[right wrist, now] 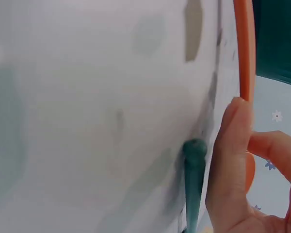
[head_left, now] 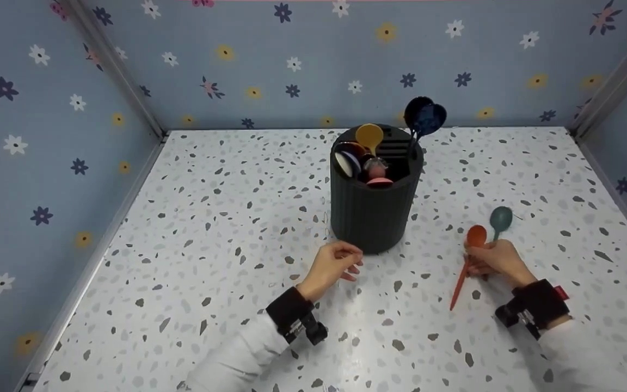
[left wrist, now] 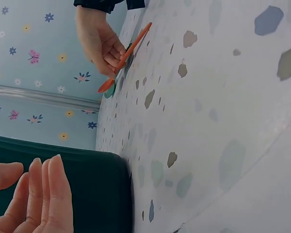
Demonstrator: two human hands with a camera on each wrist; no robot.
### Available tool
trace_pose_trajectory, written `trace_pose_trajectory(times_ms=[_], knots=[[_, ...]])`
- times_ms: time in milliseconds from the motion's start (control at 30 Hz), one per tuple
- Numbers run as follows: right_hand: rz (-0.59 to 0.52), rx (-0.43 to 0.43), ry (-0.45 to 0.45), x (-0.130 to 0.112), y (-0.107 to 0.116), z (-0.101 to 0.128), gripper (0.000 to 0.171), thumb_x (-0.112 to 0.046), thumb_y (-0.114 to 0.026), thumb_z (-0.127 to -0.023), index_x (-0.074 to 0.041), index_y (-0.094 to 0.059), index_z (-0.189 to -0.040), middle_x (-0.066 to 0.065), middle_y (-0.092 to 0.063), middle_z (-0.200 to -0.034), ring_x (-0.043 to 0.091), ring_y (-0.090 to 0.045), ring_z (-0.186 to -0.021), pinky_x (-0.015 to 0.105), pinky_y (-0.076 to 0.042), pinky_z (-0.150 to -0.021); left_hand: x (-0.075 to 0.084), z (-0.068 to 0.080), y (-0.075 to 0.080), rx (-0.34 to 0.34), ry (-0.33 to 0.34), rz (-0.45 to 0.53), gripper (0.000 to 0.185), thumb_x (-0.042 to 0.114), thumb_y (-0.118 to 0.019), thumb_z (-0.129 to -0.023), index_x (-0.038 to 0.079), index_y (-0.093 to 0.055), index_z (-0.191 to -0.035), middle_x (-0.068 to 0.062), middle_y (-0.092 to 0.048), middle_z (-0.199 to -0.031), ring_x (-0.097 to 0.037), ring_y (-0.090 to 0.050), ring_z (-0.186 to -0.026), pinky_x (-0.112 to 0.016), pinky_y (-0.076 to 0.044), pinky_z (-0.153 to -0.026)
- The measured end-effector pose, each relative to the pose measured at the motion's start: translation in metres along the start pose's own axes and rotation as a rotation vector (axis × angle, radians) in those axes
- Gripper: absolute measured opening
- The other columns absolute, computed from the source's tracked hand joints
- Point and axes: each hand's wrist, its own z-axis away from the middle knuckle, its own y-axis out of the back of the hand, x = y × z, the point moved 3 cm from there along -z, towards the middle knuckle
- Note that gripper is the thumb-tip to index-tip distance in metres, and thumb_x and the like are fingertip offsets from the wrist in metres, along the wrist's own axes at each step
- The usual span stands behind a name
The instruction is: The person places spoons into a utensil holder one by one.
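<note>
A dark ribbed cylindrical holder stands mid-table with several coloured spoons in it. My left hand hovers by its base, fingers relaxed and holding nothing; in the left wrist view its fingers lie beside the holder wall. My right hand rests on the table to the right and grips an orange spoon, whose handle sticks out toward me. A green spoon lies alongside, its handle under the same hand. The right wrist view shows the orange handle behind a finger and the green handle end on the table.
The speckled white tabletop is enclosed by blue flowered walls on the left, back and right. Two dark blue spoons stick up from the holder's far right side, and a yellow one rises near its middle.
</note>
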Motion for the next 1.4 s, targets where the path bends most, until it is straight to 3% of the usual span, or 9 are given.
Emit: trace_pose_trajectory(times_ms=[133, 267, 400, 500, 567, 733, 1000, 1233, 1400], knots=[[-0.102, -0.042, -0.013, -0.001, -0.003, 0.003, 0.044, -0.024, -0.056, -0.087, 0.017, -0.049, -0.103, 0.002, -0.064, -0.068, 0.009, -0.063, -0.061, 0.021, -0.054, -0.062, -0.002, -0.001, -0.004, -0.012, 0.004, 0.007, 0.021, 0.0, -0.053, -0.085, -0.013, -0.055, -0.1, -0.015, -0.062, -0.082, -0.017, -0.059, -0.064, -0.032, -0.056, -0.059], [-0.227, -0.076, 0.017, -0.005, -0.009, 0.005, 0.042, -0.018, -0.055, -0.088, 0.018, -0.044, -0.109, 0.003, -0.064, -0.074, 0.01, -0.064, -0.068, 0.024, -0.054, -0.07, 0.004, 0.004, -0.01, -0.026, 0.025, 0.001, 0.02, -0.002, -0.052, -0.085, -0.015, -0.054, -0.1, -0.021, -0.061, -0.084, -0.029, -0.06, -0.069, -0.036, -0.056, -0.062], [-0.377, -0.138, 0.062, -0.006, -0.017, 0.007, 0.037, -0.013, -0.053, -0.089, 0.014, -0.046, -0.113, 0.007, -0.064, -0.082, 0.014, -0.063, -0.077, 0.029, -0.052, -0.079, 0.001, 0.003, -0.017, -0.034, 0.036, 0.007, 0.018, -0.003, -0.052, -0.084, -0.013, -0.055, -0.099, -0.022, -0.061, -0.085, -0.026, -0.06, -0.067, -0.036, -0.056, -0.062], [-0.494, -0.194, 0.097, -0.008, -0.023, 0.008, 0.026, -0.01, -0.052, -0.089, 0.008, -0.055, -0.108, 0.01, -0.063, -0.086, 0.016, -0.062, -0.08, 0.032, -0.05, -0.083, -0.009, -0.003, -0.02, -0.046, 0.033, 0.027, 0.018, -0.003, -0.052, -0.084, -0.011, -0.055, -0.099, -0.025, -0.06, -0.088, -0.018, -0.058, -0.064, -0.033, -0.056, -0.061], [-0.562, -0.233, 0.114, -0.009, -0.027, 0.01, 0.017, -0.008, -0.051, -0.09, 0.002, -0.06, -0.1, 0.011, -0.062, -0.089, 0.017, -0.062, -0.082, 0.031, -0.049, -0.084, -0.01, -0.004, -0.022, -0.057, 0.033, 0.033, 0.018, -0.003, -0.052, -0.083, -0.012, -0.055, -0.099, -0.029, -0.059, -0.092, -0.021, -0.059, -0.065, -0.034, -0.056, -0.061], [-0.665, -0.29, 0.105, -0.014, -0.04, 0.013, 0.015, -0.007, -0.047, -0.091, -0.006, -0.063, -0.092, 0.009, -0.06, -0.092, 0.016, -0.06, -0.085, 0.028, -0.05, -0.084, -0.011, -0.004, -0.029, -0.072, 0.044, 0.024, 0.019, -0.002, -0.056, -0.082, -0.012, -0.056, -0.098, -0.027, -0.059, -0.09, -0.03, -0.061, -0.071, -0.033, -0.056, -0.062], [-0.655, -0.298, 0.108, -0.025, -0.062, 0.02, 0.014, -0.009, -0.047, -0.092, -0.005, -0.061, -0.091, 0.007, -0.06, -0.089, 0.016, -0.061, -0.083, 0.029, -0.049, -0.085, -0.014, -0.001, -0.043, -0.154, 0.055, 0.007, 0.023, 0.0, -0.06, -0.08, -0.014, -0.057, -0.098, -0.01, -0.06, -0.081, -0.03, -0.062, -0.074, -0.035, -0.056, -0.066], [-0.633, -0.24, 0.103, -0.03, -0.074, 0.023, 0.011, -0.011, -0.05, -0.09, -0.002, -0.055, -0.095, 0.007, -0.059, -0.086, 0.016, -0.061, -0.081, 0.029, -0.05, -0.083, -0.018, 0.001, -0.052, -0.208, 0.103, 0.038, 0.028, -0.004, -0.062, -0.076, -0.014, -0.057, -0.101, -0.012, -0.064, -0.081, -0.022, -0.063, -0.068, -0.037, -0.055, -0.068], [-0.61, -0.208, 0.1, -0.032, -0.08, 0.024, 0.019, -0.012, -0.052, -0.09, 0.002, -0.048, -0.101, 0.007, -0.057, -0.088, 0.016, -0.061, -0.081, 0.03, -0.05, -0.084, -0.02, 0.001, -0.054, -0.213, 0.107, 0.05, 0.027, -0.009, -0.06, -0.075, -0.015, -0.057, -0.1, -0.014, -0.064, -0.081, -0.021, -0.063, -0.067, -0.034, -0.056, -0.067]])
